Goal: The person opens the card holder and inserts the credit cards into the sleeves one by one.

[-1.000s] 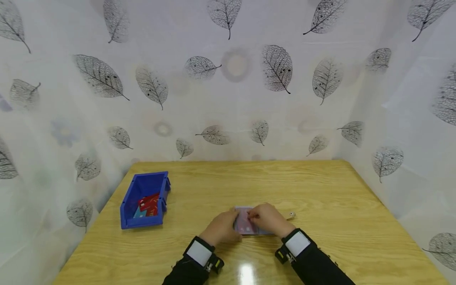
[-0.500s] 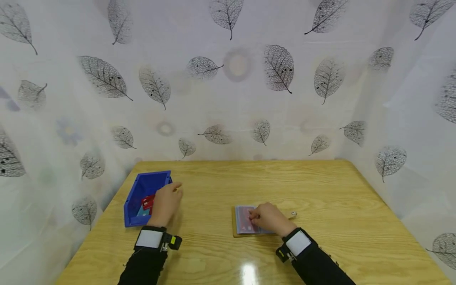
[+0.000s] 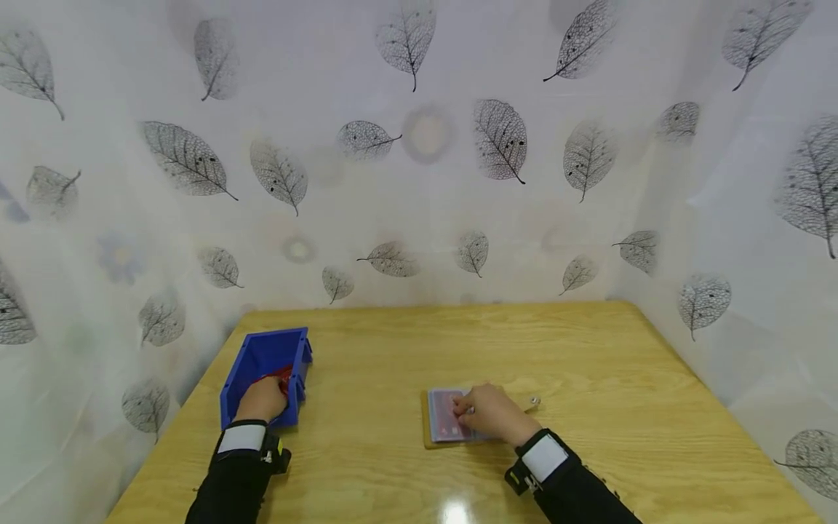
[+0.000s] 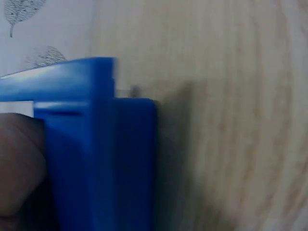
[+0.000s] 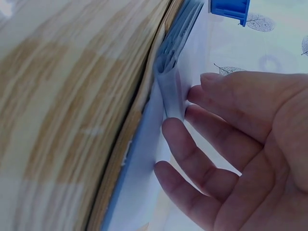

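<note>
My left hand (image 3: 262,399) reaches down into the blue plastic bin (image 3: 271,349) at the table's left side, over the red cards (image 3: 285,372). Its fingertips are hidden in the head view; the left wrist view shows only part of the hand beside the bin's wall (image 4: 96,159). In the middle of the table a card holder (image 3: 435,422) with clear plastic sleeves and a tan cover lies open, a pinkish-red card showing in its left sleeve. My right hand (image 3: 491,413) rests on it. In the right wrist view its loosely bent fingers touch the stacked sleeves (image 5: 171,91).
The holder's strap with a metal snap (image 3: 535,402) sticks out to the right of my right hand. A wooden table (image 3: 366,349) carries everything, backed by a leaf-printed curtain (image 3: 419,204).
My left hand has left the card holder, swung left and gone down into the blue bin. The right hand has stayed on the sleeves. The head view has tilted slightly.
</note>
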The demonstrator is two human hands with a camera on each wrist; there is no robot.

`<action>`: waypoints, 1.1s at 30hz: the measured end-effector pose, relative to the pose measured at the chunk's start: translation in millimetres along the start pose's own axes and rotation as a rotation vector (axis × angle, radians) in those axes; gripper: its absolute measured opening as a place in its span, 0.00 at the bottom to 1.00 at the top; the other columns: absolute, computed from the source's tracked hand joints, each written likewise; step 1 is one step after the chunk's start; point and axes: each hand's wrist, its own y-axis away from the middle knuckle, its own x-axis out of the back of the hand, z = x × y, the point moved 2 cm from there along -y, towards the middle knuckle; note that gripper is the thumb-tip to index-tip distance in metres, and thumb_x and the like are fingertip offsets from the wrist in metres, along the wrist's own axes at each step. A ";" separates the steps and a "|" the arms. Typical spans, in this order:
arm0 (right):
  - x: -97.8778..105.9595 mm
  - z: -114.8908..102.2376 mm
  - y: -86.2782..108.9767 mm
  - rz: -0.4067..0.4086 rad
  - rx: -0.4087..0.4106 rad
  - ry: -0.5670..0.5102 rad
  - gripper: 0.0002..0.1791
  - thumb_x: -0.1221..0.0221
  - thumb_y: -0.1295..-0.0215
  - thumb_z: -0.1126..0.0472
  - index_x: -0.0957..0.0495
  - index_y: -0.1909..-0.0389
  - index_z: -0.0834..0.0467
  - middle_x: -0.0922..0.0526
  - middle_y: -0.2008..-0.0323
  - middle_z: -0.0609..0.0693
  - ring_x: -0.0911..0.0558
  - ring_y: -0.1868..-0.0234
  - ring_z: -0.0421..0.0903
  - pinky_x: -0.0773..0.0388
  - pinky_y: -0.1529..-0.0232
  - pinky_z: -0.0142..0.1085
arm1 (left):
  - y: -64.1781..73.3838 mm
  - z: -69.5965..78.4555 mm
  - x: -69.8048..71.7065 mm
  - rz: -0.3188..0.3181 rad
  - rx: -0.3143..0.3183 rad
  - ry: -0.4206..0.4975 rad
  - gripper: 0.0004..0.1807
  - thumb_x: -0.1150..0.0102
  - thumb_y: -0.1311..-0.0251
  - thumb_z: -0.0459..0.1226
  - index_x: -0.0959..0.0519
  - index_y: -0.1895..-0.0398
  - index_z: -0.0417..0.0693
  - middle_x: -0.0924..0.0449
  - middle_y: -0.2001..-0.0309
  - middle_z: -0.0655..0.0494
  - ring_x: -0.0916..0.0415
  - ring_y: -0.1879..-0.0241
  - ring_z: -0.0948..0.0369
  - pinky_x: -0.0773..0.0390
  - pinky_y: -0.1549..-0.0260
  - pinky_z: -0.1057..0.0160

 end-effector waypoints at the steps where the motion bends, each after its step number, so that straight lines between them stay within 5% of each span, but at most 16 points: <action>1: 0.1 0.2 0.6 0.002 0.003 0.003 0.07 0.36 0.42 0.66 0.13 0.62 0.61 0.15 0.53 0.55 0.18 0.49 0.56 0.20 0.55 0.46 | -0.6 -0.6 -1.8 0.012 0.002 -0.008 0.06 0.46 0.43 0.30 0.27 0.77 0.37 0.25 0.76 0.46 0.28 0.75 0.51 0.28 0.73 0.53; 7: -0.7 1.2 0.8 -0.002 -0.003 -0.006 0.08 0.36 0.42 0.67 0.13 0.61 0.61 0.15 0.52 0.55 0.18 0.49 0.56 0.25 0.64 0.38 | -5.6 -4.6 -4.3 0.124 0.040 -0.076 0.08 0.43 0.44 0.29 0.21 0.73 0.30 0.21 0.75 0.38 0.24 0.76 0.48 0.23 0.75 0.47; 15: -2.1 2.9 -0.5 -0.008 -0.017 0.018 0.09 0.35 0.42 0.66 0.13 0.60 0.60 0.16 0.51 0.54 0.18 0.49 0.56 0.26 0.65 0.38 | -9.0 -10.2 -4.4 0.198 -0.104 -0.215 0.08 0.42 0.45 0.28 0.22 0.78 0.31 0.21 0.80 0.39 0.24 0.81 0.49 0.23 0.79 0.47; 22: -1.0 2.3 -0.3 -0.008 -0.013 0.032 0.10 0.35 0.42 0.66 0.14 0.58 0.61 0.16 0.50 0.53 0.18 0.48 0.56 0.28 0.66 0.36 | -7.8 -11.9 -1.6 0.151 -0.097 -0.205 0.17 0.32 0.48 0.40 0.22 0.77 0.31 0.24 0.82 0.46 0.29 0.82 0.54 0.25 0.79 0.51; 29: -2.6 3.1 -2.0 -0.011 -0.026 0.042 0.11 0.35 0.41 0.64 0.14 0.57 0.59 0.17 0.49 0.52 0.18 0.49 0.54 0.31 0.68 0.33 | -15.3 -10.2 -5.3 0.141 -0.192 -0.268 0.08 0.35 0.50 0.31 0.23 0.81 0.37 0.23 0.82 0.47 0.27 0.82 0.53 0.24 0.78 0.48; 33: -4.1 3.1 -1.9 -0.029 -0.048 0.020 0.11 0.35 0.41 0.65 0.14 0.57 0.59 0.17 0.48 0.53 0.18 0.62 0.47 0.35 0.74 0.31 | -16.3 -9.5 -8.8 0.140 -0.224 -0.279 0.08 0.39 0.50 0.28 0.23 0.83 0.40 0.22 0.81 0.47 0.24 0.81 0.51 0.24 0.78 0.47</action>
